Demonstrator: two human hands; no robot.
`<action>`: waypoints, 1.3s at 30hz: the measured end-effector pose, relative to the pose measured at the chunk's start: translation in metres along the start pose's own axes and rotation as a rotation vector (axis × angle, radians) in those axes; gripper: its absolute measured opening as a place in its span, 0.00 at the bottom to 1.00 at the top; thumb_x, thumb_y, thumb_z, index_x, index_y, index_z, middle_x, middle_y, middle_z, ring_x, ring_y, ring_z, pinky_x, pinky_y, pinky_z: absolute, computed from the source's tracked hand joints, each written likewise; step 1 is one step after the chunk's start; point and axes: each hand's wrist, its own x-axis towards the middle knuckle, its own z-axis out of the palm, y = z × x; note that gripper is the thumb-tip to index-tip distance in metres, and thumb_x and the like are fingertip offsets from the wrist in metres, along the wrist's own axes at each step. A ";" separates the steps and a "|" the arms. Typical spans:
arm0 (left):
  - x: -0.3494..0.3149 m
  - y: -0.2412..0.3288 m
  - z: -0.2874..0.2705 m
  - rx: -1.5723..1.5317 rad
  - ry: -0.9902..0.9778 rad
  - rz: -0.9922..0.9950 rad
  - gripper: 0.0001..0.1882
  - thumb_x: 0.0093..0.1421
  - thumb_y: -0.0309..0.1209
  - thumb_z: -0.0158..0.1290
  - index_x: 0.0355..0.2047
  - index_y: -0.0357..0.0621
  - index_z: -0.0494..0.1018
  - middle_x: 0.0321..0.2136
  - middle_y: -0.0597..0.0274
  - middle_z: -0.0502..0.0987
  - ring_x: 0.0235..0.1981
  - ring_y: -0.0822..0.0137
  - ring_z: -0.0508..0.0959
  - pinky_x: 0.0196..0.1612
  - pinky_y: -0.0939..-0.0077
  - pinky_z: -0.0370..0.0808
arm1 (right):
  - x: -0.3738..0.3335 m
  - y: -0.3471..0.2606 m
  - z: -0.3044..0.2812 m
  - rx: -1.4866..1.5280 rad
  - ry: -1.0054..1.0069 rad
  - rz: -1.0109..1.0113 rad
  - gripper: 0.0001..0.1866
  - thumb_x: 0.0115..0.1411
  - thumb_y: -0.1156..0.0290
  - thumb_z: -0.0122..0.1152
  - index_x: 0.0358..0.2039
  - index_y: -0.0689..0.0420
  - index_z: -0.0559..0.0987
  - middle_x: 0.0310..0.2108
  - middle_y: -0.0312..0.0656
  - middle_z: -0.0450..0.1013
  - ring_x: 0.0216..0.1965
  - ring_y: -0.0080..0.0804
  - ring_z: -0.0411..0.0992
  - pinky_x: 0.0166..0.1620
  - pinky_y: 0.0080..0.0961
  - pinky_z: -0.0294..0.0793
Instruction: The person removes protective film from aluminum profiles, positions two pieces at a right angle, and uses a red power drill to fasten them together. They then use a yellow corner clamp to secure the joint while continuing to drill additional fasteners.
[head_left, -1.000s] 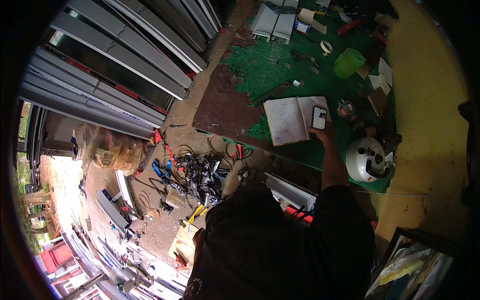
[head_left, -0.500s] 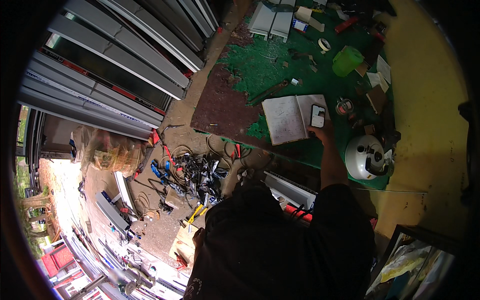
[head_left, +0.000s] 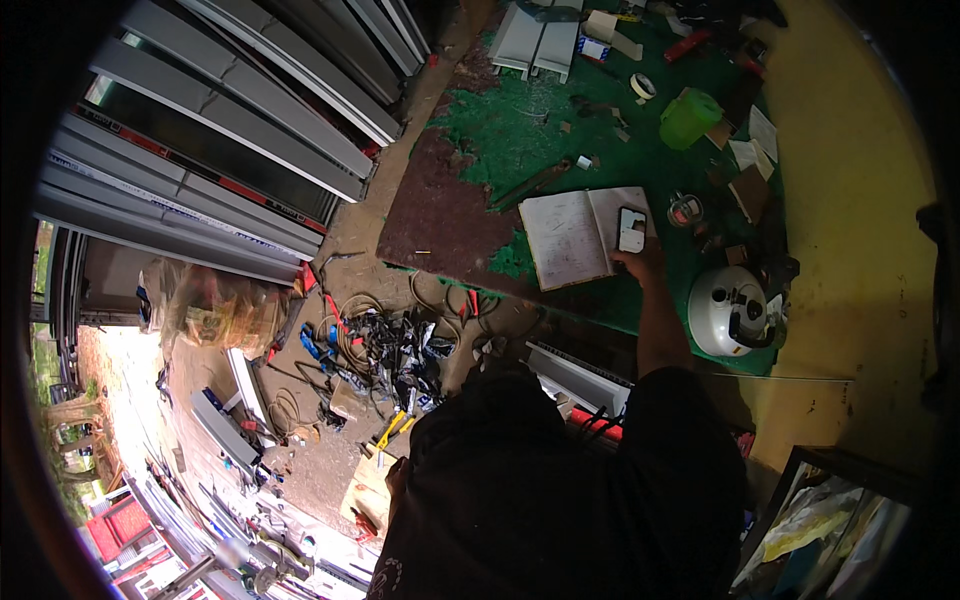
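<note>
Holding phone (head_left: 631,230): right hand (head_left: 640,262) | over open notebook (head_left: 565,240) | left hand (head_left: 397,478) apart

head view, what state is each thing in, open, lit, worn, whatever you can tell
Notebook, lying open
Phone, screen lit, held over the notebook
Right hand, gripping the phone
Left hand, mostly hidden, grip unclear
Kettle, standing upright
Green table cover, torn and worn
Small box, flaps open

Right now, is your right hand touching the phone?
Touching: the head view shows the right hand meeting the lower end of the phone, no gap between.
</note>
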 end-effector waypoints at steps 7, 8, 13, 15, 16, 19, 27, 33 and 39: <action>-0.008 0.011 -0.002 0.115 0.053 -0.022 0.30 0.62 0.52 0.60 0.54 0.42 0.80 0.35 0.60 0.86 0.35 0.69 0.81 0.41 0.69 0.79 | -0.002 -0.010 0.002 -0.103 0.012 0.234 0.46 0.31 0.52 0.86 0.48 0.66 0.79 0.50 0.56 0.78 0.51 0.52 0.79 0.49 0.46 0.82; -0.009 0.012 -0.002 0.125 0.053 -0.034 0.30 0.62 0.52 0.59 0.55 0.42 0.80 0.35 0.60 0.86 0.35 0.69 0.81 0.41 0.69 0.79 | -0.001 -0.011 0.001 -0.095 0.001 0.246 0.45 0.32 0.52 0.85 0.48 0.66 0.79 0.50 0.56 0.78 0.50 0.52 0.79 0.49 0.46 0.82; -0.007 0.006 -0.002 0.021 0.041 -0.057 0.29 0.62 0.51 0.60 0.54 0.41 0.80 0.34 0.62 0.85 0.34 0.70 0.80 0.39 0.70 0.79 | -0.005 -0.020 -0.007 -0.107 -0.013 0.256 0.35 0.33 0.55 0.84 0.42 0.61 0.83 0.44 0.51 0.82 0.46 0.48 0.82 0.46 0.45 0.83; -0.005 0.002 -0.003 -0.045 0.027 -0.056 0.29 0.63 0.50 0.61 0.54 0.40 0.80 0.35 0.63 0.85 0.34 0.70 0.80 0.39 0.71 0.78 | -0.008 -0.030 -0.012 -0.071 0.022 0.217 0.30 0.34 0.57 0.83 0.39 0.59 0.84 0.40 0.49 0.83 0.43 0.46 0.83 0.45 0.44 0.83; -0.004 0.001 -0.003 -0.091 0.015 -0.052 0.28 0.63 0.50 0.62 0.54 0.40 0.80 0.35 0.63 0.85 0.34 0.70 0.80 0.39 0.72 0.78 | -0.009 -0.036 -0.016 -0.032 0.052 0.179 0.28 0.35 0.58 0.82 0.37 0.58 0.85 0.38 0.48 0.83 0.41 0.45 0.83 0.44 0.44 0.83; -0.004 0.000 -0.006 -0.111 0.014 -0.044 0.29 0.62 0.49 0.62 0.54 0.39 0.80 0.36 0.63 0.85 0.35 0.71 0.80 0.40 0.72 0.78 | -0.008 -0.061 -0.031 0.253 0.130 -0.029 0.25 0.35 0.60 0.80 0.35 0.56 0.83 0.33 0.46 0.82 0.37 0.45 0.83 0.42 0.44 0.82; 0.003 0.011 -0.012 -0.042 -0.010 -0.041 0.28 0.62 0.48 0.62 0.54 0.38 0.80 0.40 0.59 0.85 0.40 0.68 0.81 0.45 0.70 0.78 | 0.013 -0.136 -0.094 0.157 0.429 -0.326 0.34 0.36 0.61 0.80 0.46 0.55 0.78 0.40 0.49 0.78 0.43 0.53 0.77 0.47 0.49 0.78; 0.004 0.012 -0.006 -0.034 0.003 -0.023 0.28 0.63 0.48 0.60 0.54 0.39 0.80 0.41 0.59 0.85 0.41 0.68 0.81 0.46 0.71 0.78 | 0.026 -0.173 -0.137 0.147 0.597 -0.404 0.40 0.37 0.58 0.83 0.52 0.56 0.76 0.45 0.50 0.76 0.47 0.54 0.75 0.49 0.49 0.76; 0.000 0.009 0.000 -0.042 0.014 -0.018 0.27 0.64 0.49 0.58 0.54 0.40 0.80 0.41 0.60 0.85 0.42 0.68 0.81 0.47 0.72 0.78 | 0.030 -0.191 -0.165 0.072 0.606 -0.320 0.45 0.37 0.56 0.84 0.56 0.54 0.73 0.52 0.48 0.71 0.55 0.53 0.71 0.52 0.51 0.76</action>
